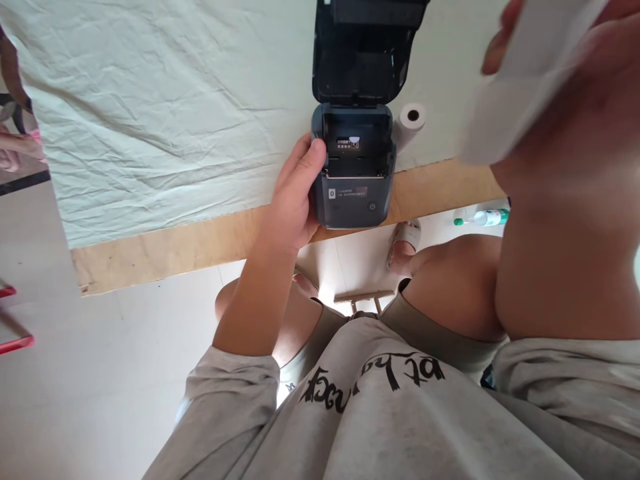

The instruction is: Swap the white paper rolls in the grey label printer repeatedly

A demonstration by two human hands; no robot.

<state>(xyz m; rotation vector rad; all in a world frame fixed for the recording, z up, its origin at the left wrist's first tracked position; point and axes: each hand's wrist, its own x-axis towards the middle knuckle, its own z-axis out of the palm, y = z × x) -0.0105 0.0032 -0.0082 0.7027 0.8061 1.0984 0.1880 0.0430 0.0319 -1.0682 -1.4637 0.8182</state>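
A dark blue-grey label printer (354,170) stands at the near edge of the table with its lid (365,50) swung open and its paper bay bare. My left hand (295,197) grips the printer's left side, thumb hooked over the rim. My right hand (575,60) is raised close to the camera at the top right, blurred, and holds a strip of white paper (520,87). A white paper roll (411,120) lies on the cloth just right of the printer.
A wrinkled pale green cloth (165,120) covers the wooden table (165,250). Below are my knees, a sandalled foot (406,243) and a stool bar on a white tiled floor. A green-capped bottle (483,217) lies on the floor. Another person's hand (17,147) shows at the left edge.
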